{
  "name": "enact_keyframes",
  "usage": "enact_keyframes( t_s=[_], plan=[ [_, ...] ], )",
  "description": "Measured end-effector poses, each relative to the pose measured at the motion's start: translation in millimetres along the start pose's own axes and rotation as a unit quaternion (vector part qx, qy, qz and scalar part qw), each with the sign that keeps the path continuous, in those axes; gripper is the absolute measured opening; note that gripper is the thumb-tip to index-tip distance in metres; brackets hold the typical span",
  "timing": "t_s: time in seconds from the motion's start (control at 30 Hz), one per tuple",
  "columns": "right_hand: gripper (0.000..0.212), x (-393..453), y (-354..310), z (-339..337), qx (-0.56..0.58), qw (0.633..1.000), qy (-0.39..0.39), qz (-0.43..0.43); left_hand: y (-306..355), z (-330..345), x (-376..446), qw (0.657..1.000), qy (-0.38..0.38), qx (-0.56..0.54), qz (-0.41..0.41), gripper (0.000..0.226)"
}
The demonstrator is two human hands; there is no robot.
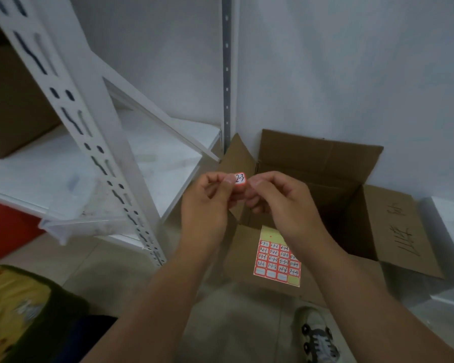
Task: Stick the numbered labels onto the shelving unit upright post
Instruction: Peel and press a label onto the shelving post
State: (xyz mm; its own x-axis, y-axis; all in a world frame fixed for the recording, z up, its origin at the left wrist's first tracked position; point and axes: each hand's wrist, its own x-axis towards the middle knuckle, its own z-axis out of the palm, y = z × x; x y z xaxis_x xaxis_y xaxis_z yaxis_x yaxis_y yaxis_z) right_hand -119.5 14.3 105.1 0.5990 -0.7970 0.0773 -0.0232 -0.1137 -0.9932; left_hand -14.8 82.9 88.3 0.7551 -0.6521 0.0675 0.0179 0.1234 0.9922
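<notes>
**One label in hand, most of the sheet not yet stuck**

From the head camera, I have a single numbered label (240,178) pinched between both hands, held up in front of me over the open cardboard box (325,184). My left hand (207,203) has its fingers (227,183) curled in, thumb and forefinger nipping the label's left edge; my right hand (278,203) does the same on the right edge. Neither hand holds anything else. The red border and the handwritten figures ending "2-3" face me, so the sticky side is turned away. I cannot tell whether any backing is on it.

The label sheet (277,260) lies on the near flap of the box, partly under my right forearm. Several rows of written labels remain on it, then a row of blank ones, with bare yellow backing at the top and at the bottom right corner where labels are gone. I judge that a few are used and most are left.

The upright post (89,142), white with slotted holes, slants across the left side, well apart from my hands. I see no label on the stretch in view, so this one is not yet placed. A shoe (317,336) shows on the floor below
</notes>
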Motion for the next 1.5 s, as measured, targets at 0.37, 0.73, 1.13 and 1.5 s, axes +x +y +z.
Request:
enact_keyframes(
  t_s=[0.37, 0.73, 1.13, 1.5],
  plan=[
    [0.009, 8, -35, 36, 0.020, 0.995, -0.074, -0.066, 30, -26, -21, 0.949, 0.121, 0.166, 0.239, 0.004],
    [0.012, 19, -37, 72, 0.072, 0.981, -0.164, -0.073, 23, -67, -20, 0.859, 0.247, 0.237, 0.381, 0.018],
    [0.011, 22, -29, 107, 0.112, 0.971, -0.200, -0.062, 21, -93, 4, 0.861, 0.302, 0.199, 0.358, 0.018],
    [0.011, 25, -28, 133, 0.225, 0.949, -0.216, -0.037, 23, -99, 14, 0.848, 0.247, 0.233, 0.408, 0.013]
  ],
)
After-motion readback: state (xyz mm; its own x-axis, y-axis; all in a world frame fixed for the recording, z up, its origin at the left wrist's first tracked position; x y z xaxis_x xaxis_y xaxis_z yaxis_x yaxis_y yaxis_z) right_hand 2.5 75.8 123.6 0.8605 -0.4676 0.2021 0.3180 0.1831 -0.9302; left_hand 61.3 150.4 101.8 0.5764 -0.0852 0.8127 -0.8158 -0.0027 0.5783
